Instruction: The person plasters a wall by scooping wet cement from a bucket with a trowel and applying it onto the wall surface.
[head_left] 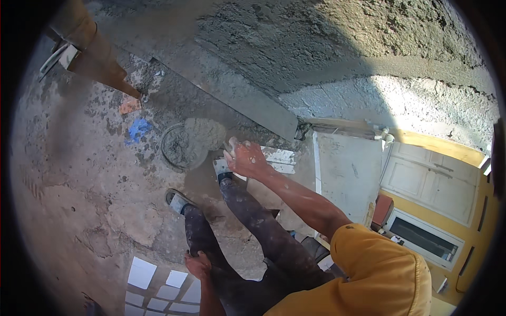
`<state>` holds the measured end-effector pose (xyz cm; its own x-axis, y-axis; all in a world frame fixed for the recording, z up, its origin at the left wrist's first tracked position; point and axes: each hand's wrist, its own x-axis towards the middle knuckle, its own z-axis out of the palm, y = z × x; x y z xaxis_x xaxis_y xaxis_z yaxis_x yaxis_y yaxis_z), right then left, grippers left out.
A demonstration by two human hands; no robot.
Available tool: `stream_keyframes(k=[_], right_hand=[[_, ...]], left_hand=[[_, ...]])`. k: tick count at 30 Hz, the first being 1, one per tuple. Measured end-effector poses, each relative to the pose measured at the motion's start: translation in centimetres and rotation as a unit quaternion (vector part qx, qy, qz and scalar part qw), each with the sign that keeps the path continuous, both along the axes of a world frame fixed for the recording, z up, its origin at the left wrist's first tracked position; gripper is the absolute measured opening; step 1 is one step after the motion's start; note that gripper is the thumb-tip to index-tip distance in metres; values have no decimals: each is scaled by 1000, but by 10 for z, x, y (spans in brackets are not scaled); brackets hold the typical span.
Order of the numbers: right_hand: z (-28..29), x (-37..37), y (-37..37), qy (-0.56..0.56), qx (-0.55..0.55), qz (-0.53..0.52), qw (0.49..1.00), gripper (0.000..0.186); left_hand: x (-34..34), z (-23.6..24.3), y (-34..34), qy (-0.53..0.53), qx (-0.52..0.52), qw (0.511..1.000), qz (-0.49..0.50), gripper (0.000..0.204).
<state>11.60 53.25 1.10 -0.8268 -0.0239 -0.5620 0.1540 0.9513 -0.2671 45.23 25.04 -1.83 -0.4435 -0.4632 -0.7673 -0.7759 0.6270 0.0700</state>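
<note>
- The left hand (197,263) rests low, against the left thigh of the dark, mortar-spattered trousers (253,231); the fingers look curled on the cloth and it holds nothing that I can make out.
- Just below and to the left of it lies a cluster of white tiles (158,287) on the ground.
- The feet stand apart on the rough concrete floor (79,200), the left shoe (176,200) well forward of the tiles, the right shoe (222,169) further on, beside the pan.
- The right hand (245,158) is stretched out ahead, closed around a small handle, most likely a trowel; the blade is hidden behind the hand, so I cannot tell what is on it.
- Just left of that hand sits a round pan (182,145) heaped with grey mortar (203,132).
- Beyond it a long straight board (237,95) leans along the foot of the wall (337,47), which is coated in rough wet plaster.
- Risks, as I judge them: the stance is wide and bent, so a slip on the gritty floor could tip the body into the pan; a careless swing of the right hand could knock the board or drop mortar on the shoe.
</note>
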Motion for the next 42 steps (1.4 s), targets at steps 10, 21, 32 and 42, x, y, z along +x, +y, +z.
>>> stream_keyframes(k=[10,21,32,42], right_hand=[[143,-54,139,-358,-372,-40,856,31],[266,-83,227,55,24,-67,996,21],[-264,-27,-36,73,36,324,942,25],[-232,40,-34,-49,-53,40,997,45]], left_hand=[[-2,-10,6,23,-6,999,-45,62],[-17,11,27,-34,-1,999,6,56],[-22,17,20,-42,-43,994,89,56],[-14,12,23,-81,-16,991,109,56]])
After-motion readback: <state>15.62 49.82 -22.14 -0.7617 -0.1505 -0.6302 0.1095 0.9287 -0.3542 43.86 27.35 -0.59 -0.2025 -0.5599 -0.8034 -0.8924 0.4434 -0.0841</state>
